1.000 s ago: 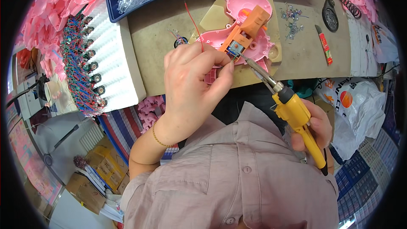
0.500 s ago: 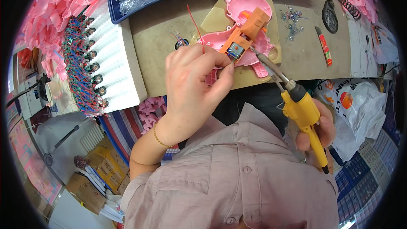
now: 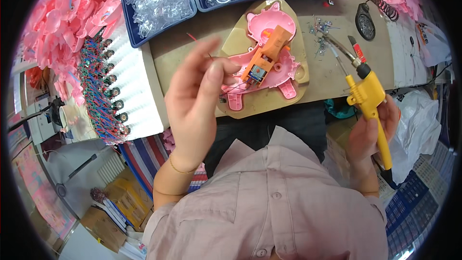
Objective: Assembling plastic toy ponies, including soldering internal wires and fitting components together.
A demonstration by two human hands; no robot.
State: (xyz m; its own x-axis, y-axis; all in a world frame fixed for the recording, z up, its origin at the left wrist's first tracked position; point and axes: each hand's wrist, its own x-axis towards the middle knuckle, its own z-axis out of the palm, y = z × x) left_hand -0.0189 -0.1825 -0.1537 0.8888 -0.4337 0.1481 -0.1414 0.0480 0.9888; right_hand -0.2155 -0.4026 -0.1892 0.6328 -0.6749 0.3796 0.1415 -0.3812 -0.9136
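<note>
A pink pig-shaped toy shell (image 3: 284, 74) lies open on a tan mat (image 3: 298, 29) at the middle of the bench. An orange motor block (image 3: 267, 58) rests inside it. My left hand (image 3: 195, 101) is raised just left of the shell, thumb pressed to the fingers on a thin red wire (image 3: 192, 38) that sticks up behind them. My right hand (image 3: 370, 139) grips a yellow soldering iron (image 3: 368, 98) to the right of the mat. Its metal tip (image 3: 334, 45) points up and left, away from the shell.
Blue trays of clear plastic parts (image 3: 159, 0) line the far edge. A white tray with a row of wired parts (image 3: 103, 86) sits at the left, beside a heap of pink shells (image 3: 62, 24). An iron stand (image 3: 365, 19) and a white bag (image 3: 418, 125) are at the right.
My left hand has lifted off the orange block and drawn back to the left with the wire. The soldering iron has pulled away to the right, off the block.
</note>
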